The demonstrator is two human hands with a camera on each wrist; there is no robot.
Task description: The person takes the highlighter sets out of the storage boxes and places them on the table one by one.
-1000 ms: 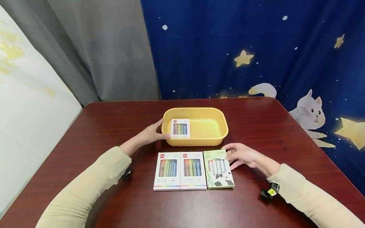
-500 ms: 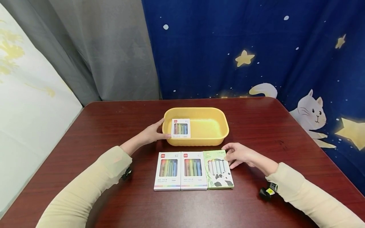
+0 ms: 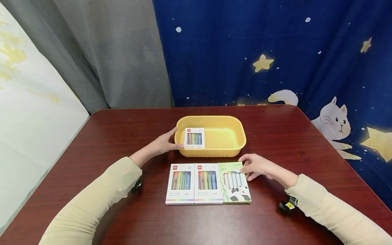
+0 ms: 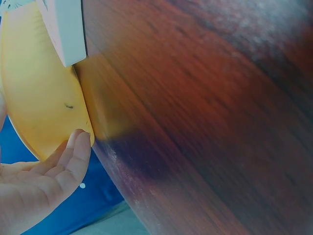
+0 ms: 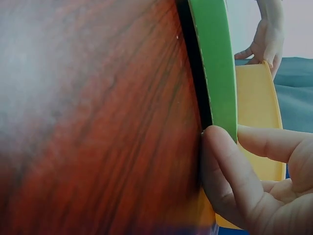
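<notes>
In the head view my left hand [image 3: 161,143] grips the left end of a yellow plastic bin [image 3: 225,152], thumb at the front rim. Its fingers [image 4: 78,152] lie against the bin's outer wall in the left wrist view. A white crayon box [image 3: 194,137] leans inside the bin's left part. My right hand [image 3: 258,166] pinches the upper right corner of a green panda-print box [image 3: 235,185] that shows white sticks with coloured tips. The right wrist view shows the green box's side [image 5: 217,63], with a dark strip beneath it.
Two more white crayon boxes, a left one [image 3: 180,197] and a middle one [image 3: 208,197], lie flat beside the green box. Everything stands on a dark red wooden table [image 3: 137,217]. Behind hang a grey curtain [image 3: 128,51] and a blue starry curtain [image 3: 214,61].
The right hand's fingers have shifted slightly at the green box's corner, and the box has tilted a little. The left hand, bin and white boxes stay essentially as they were.
</notes>
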